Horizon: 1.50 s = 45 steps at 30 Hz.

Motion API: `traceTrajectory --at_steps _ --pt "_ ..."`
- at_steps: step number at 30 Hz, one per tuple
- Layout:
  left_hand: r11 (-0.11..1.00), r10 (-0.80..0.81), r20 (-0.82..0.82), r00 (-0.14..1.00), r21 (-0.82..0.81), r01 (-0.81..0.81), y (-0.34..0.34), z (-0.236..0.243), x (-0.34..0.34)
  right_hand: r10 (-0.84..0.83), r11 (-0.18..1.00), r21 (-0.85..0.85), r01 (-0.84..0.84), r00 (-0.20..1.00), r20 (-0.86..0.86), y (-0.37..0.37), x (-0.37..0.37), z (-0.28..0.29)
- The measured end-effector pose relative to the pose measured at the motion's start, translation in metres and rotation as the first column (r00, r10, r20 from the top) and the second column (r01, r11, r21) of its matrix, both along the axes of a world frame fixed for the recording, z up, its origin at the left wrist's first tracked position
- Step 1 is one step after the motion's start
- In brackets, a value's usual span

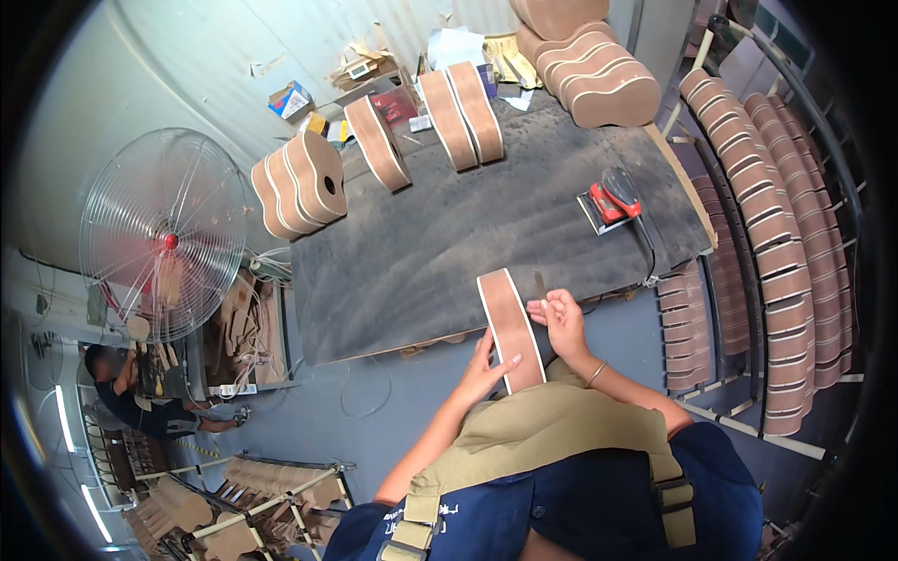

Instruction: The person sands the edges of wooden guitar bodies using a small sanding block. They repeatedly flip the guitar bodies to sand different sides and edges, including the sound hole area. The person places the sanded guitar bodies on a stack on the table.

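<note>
My left hand (482, 372) grips a small guitar body (512, 327) stood on its edge against my apron, its brown side turned up between two white border strips. The body's upper end is over the front edge of the dark workbench (421, 243). Just to the right of it, my right hand (562, 323) is closed, with a thin, flat, blade-like piece (539, 283) pinched in the fingers and pointing away from me. Its exact kind is too small to make out. The right fingertips are close beside the white border; whether they touch cannot be told.
A red and black sander (613, 199) with a cord lies on the bench's right. More guitar bodies (299, 187) stand along the back, with others stacked (599, 79) far right. A large fan (164, 238) is left, loaded racks (758, 243) right. Another person (140, 393) works far left.
</note>
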<state>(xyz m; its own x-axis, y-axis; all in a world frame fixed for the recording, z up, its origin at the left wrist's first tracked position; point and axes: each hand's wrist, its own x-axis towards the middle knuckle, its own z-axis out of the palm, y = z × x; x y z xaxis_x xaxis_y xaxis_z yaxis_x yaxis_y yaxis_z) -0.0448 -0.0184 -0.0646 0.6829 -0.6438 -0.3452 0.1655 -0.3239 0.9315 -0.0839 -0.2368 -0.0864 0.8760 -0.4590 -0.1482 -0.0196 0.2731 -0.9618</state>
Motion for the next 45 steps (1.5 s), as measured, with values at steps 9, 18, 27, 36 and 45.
traceTrajectory --at_steps 9,18,27,36,45 --pt "0.940 0.275 0.431 0.859 0.069 -0.335 -0.016 0.032 0.127 0.212 0.771 -0.605 -0.201 0.976 -0.054 -0.033 0.116 0.067" --pt "0.977 -0.102 0.435 0.895 0.212 0.008 -0.012 0.054 0.176 0.540 0.519 -0.584 -0.625 0.769 -0.344 -0.037 0.165 0.088" --pt "0.972 -0.126 0.383 0.915 0.232 0.037 -0.026 0.066 0.193 0.575 0.595 -0.473 -0.650 0.755 -0.314 -0.048 0.166 0.082" --pt "0.971 -0.140 0.335 0.932 0.228 0.064 -0.026 0.083 0.189 0.593 0.593 -0.461 -0.660 0.745 -0.304 -0.054 0.173 0.072" --pt "0.970 -0.134 0.317 0.939 0.236 0.058 -0.026 0.081 0.189 0.626 0.550 -0.589 -0.592 0.759 -0.178 -0.054 0.166 0.070"
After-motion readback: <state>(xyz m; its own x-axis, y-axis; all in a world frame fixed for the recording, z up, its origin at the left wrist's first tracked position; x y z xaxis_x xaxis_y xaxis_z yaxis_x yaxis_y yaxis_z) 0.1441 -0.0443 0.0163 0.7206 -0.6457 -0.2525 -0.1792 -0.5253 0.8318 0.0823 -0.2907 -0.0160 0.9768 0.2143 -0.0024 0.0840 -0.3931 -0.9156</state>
